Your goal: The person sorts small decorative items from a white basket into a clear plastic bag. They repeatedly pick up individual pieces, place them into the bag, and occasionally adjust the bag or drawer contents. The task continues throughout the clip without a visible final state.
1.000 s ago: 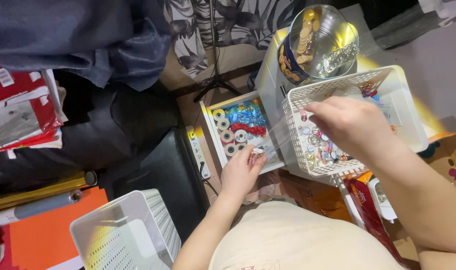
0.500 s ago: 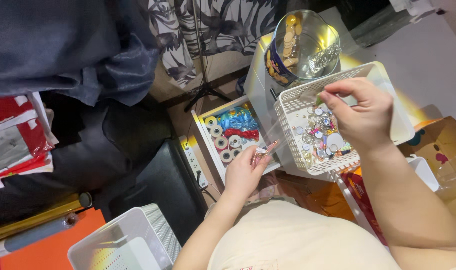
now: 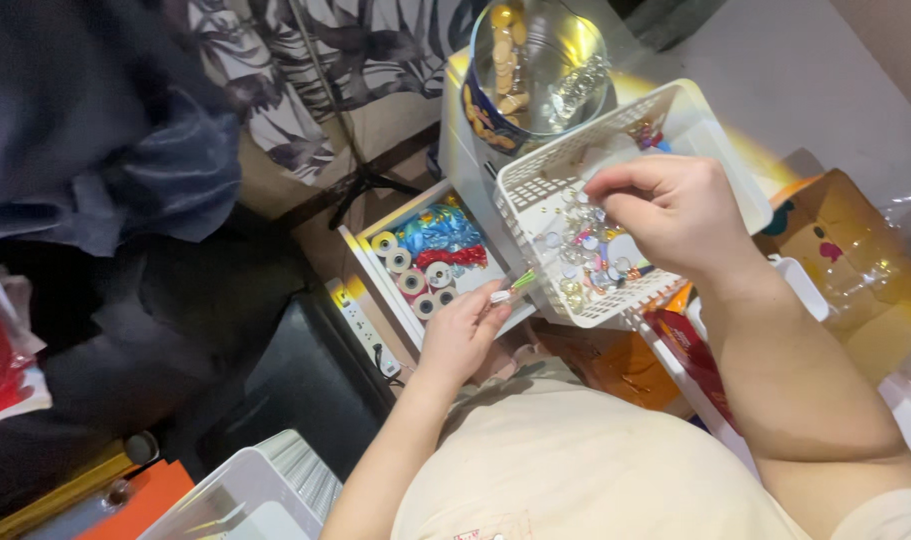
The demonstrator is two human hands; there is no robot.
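Beads, buttons and small bright trinkets fill the white lattice basket (image 3: 535, 185), which sits tilted at the near edge of a pale cabinet top, and the right hand (image 3: 675, 215) hangs over its middle with the fingertips (image 3: 600, 190) pinched together just above the heap; whether a piece is caught between them cannot be told. The left hand (image 3: 462, 335) is lower, by the basket's near left corner, its thumb and fingers closed on a thin green stick with a white tip (image 3: 508, 290) that points toward the basket wall. Just beyond that hand an open white drawer (image 3: 375, 275) shows rolls of tape (image 3: 407, 275) along its left side and crumpled blue and red foil (image 3: 440, 235) toward its back. A round glass bowl (image 3: 537, 65) with golden pieces stands behind the basket, touching its far rim. A white power strip (image 3: 363, 325) lies on the floor left of the drawer, and another white basket (image 3: 240, 495) shows at the bottom edge of the view.
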